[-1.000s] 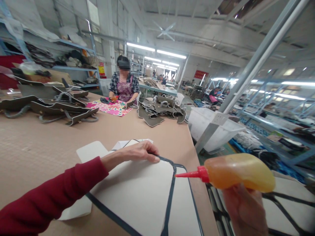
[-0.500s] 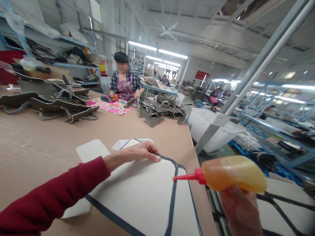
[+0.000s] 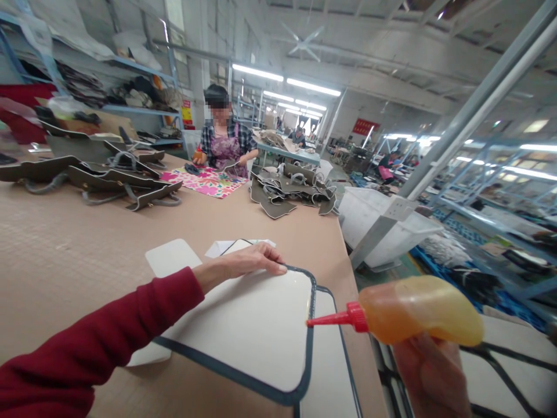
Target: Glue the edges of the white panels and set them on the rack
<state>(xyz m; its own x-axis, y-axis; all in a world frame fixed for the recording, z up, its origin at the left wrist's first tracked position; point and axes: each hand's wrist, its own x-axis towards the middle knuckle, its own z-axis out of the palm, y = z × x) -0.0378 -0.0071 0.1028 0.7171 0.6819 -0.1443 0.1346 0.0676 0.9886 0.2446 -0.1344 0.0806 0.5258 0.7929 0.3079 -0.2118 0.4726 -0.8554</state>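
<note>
My left hand (image 3: 261, 260) grips the far edge of a white panel (image 3: 243, 325) with a dark border, thumb on top and fingers at the rim. In my right hand (image 3: 430, 366) is a squeeze bottle (image 3: 418, 307) of amber liquid, tipped sideways. Its red nozzle (image 3: 335, 319) points left, with the tip at the panel's right border. A wet shine shows along that border near the tip. Beneath lies another dark-edged white panel (image 3: 326, 360), jutting out to the right.
Olive bag pieces (image 3: 287, 188) with grey handles lie across the table (image 3: 217, 223), with more bag pieces (image 3: 108, 180) at left. A co-worker (image 3: 224, 139) works beside a floral cloth (image 3: 204, 181). A white bin (image 3: 365, 223) and a slanted metal post (image 3: 391, 215) stand off the right edge.
The held panel has shifted against the one below, so its near right corner now shows. The nozzle tip stays at the right border. The whole view has shifted slightly.
</note>
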